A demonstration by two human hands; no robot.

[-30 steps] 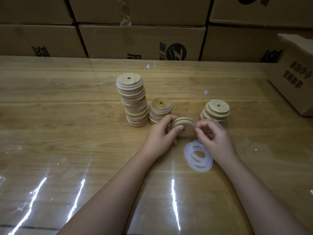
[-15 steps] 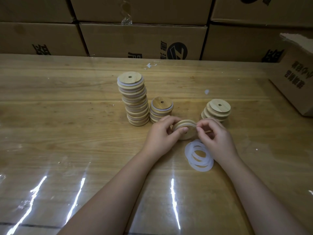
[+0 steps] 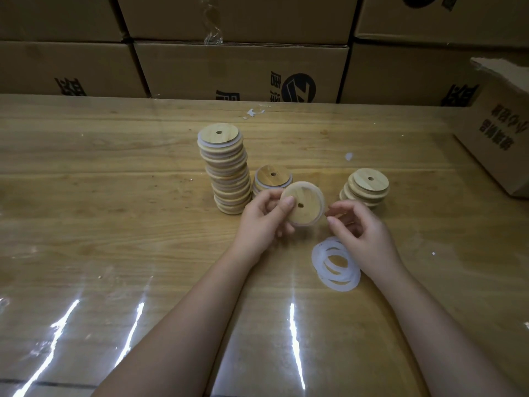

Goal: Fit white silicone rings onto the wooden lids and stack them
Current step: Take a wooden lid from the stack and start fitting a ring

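My left hand (image 3: 262,222) pinches a round wooden lid (image 3: 306,206) with a small hole, tilted with its face toward me; a white ring edges its rim. My right hand (image 3: 357,230) hovers just right of the lid with curled fingers and holds nothing that I can see. Loose white silicone rings (image 3: 336,265) lie in a pile on the table below the right hand. A tall stack of ringed lids (image 3: 226,170) stands at the left, a short ringed stack (image 3: 272,179) behind the held lid, and a stack of bare lids (image 3: 366,187) at the right.
The wooden table (image 3: 114,210) has a glossy clear cover with glare streaks near me. Cardboard boxes (image 3: 240,70) line the far edge. Another box (image 3: 498,130) sits on the table at the far right. Small white scraps (image 3: 253,112) lie behind the stacks.
The lid has been lifted and turned face-up toward me in my left hand. My right hand has come off the lid's edge and drawn slightly right.
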